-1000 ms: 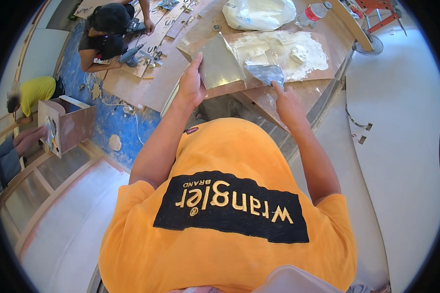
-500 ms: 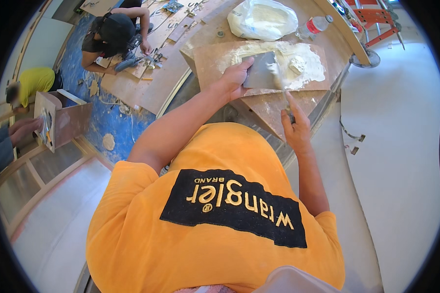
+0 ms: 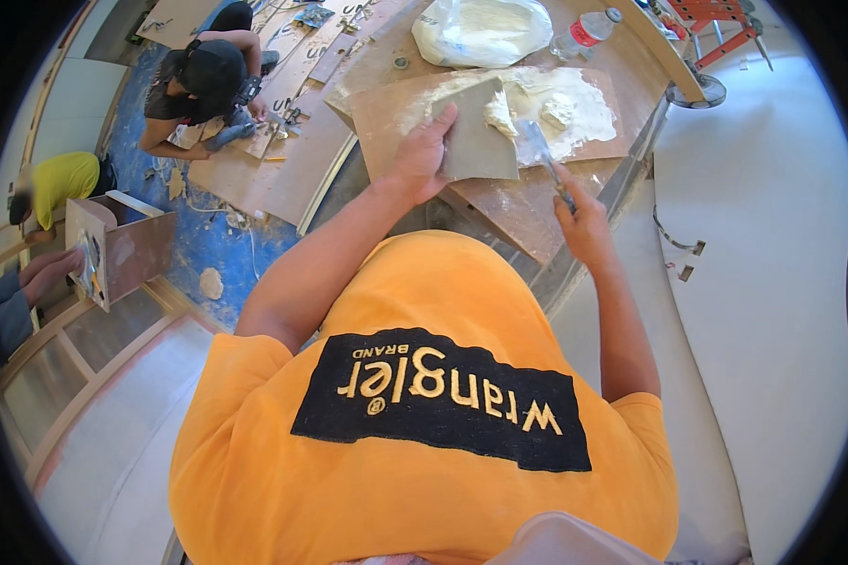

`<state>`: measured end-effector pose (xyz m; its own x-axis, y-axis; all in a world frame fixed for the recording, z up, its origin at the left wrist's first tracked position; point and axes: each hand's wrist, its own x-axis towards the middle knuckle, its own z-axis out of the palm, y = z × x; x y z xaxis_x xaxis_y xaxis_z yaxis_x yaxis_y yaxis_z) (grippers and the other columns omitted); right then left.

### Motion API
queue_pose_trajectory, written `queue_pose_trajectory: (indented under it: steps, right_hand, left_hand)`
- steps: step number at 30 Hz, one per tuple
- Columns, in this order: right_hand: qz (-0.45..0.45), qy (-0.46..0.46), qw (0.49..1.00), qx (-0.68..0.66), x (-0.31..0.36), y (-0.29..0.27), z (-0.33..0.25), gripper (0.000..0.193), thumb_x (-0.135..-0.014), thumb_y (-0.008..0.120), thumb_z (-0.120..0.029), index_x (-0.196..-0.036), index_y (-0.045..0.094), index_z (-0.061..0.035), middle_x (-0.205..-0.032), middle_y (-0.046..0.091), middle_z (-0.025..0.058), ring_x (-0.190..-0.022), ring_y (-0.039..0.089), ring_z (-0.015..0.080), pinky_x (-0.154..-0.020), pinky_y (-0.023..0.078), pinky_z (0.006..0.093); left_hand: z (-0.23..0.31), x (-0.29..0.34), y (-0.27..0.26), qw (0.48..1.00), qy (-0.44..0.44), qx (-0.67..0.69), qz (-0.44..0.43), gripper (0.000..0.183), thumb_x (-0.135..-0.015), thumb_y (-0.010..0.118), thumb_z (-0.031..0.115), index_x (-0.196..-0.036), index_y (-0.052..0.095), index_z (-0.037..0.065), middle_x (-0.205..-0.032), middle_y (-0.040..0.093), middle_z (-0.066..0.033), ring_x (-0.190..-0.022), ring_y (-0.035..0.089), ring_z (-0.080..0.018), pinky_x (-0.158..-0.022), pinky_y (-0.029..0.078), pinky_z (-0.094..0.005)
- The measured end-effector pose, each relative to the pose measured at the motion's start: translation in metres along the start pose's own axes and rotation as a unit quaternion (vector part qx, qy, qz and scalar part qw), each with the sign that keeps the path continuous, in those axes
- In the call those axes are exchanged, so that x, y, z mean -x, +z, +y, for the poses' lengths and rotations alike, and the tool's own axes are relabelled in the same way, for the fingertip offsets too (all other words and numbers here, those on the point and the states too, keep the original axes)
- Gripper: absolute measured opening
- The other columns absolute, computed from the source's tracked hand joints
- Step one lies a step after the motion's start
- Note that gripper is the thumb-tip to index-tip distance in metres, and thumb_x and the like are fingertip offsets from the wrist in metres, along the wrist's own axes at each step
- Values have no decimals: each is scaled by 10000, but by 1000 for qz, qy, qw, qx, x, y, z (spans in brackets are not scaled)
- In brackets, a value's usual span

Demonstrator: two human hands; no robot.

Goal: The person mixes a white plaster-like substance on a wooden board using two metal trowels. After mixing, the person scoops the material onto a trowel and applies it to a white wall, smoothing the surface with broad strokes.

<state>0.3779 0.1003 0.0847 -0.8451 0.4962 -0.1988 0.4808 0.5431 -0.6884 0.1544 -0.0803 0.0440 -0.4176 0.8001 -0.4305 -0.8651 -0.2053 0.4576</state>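
Note:
My left hand (image 3: 421, 158) grips the near-left edge of a flat grey plate (image 3: 481, 146), thumb on top. A lump of whitish filler (image 3: 499, 117) sits at the plate's right edge. In my right hand (image 3: 586, 224) is a putty knife (image 3: 540, 149), fingers wrapped round its handle. Its blade points away from me, just right of the plate and over the filler-covered board; I cannot tell whether it touches anything. Below both tools lies a brown board (image 3: 379, 105), with white filler paste (image 3: 589, 118) spread over its right half and a thicker mound in it.
Beyond the board stand a white plastic bag (image 3: 485, 36) of pale material and a clear bottle (image 3: 584, 36). A person in a black cap (image 3: 212, 75) works at far left; another wears yellow (image 3: 66, 184). A wooden box (image 3: 141, 250) and red ladder (image 3: 711, 11) flank the area.
The plate has shifted left and turned flatter, with filler now on its right edge. The putty knife has come away from the plate's edge to its right.

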Motion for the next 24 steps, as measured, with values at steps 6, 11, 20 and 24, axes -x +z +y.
queue_pose_trajectory:
  steps: [6,11,20,24]
  right_hand:
    - [-83,112,985,-97,-56,-60,47,284,-1039,640,-242,-1222,642,-24,-751,634,22,-532,548,91,-480,426,286]
    - [-179,124,976,-27,-117,-98,87,355,-1048,630,-365,-1079,695,-17,-663,574,1,-494,500,86,-462,394,286]
    - [-261,157,947,105,-190,-184,171,440,-1017,659,-470,-934,729,-43,-631,570,-10,-482,520,84,-451,397,290]
    - [-296,119,942,101,-218,-165,233,460,-1018,640,-516,-909,727,-78,-657,585,-12,-504,536,96,-464,431,292]
  left_hand:
    - [28,-3,-1,995,88,-42,11,500,-1107,489,415,-1406,535,16,-1335,648,-111,-1205,662,-238,-1060,545,-420]
    - [25,4,-18,993,98,-13,68,465,-1101,516,390,-1381,563,21,-1314,663,-109,-1187,663,-230,-1057,539,-412]
    - [10,32,-44,978,118,16,172,485,-1081,557,410,-1383,568,31,-1319,664,-106,-1191,653,-235,-1052,523,-408]
    - [8,38,-52,964,146,26,221,478,-1075,569,415,-1377,584,44,-1314,670,-92,-1177,657,-226,-1034,527,-401]
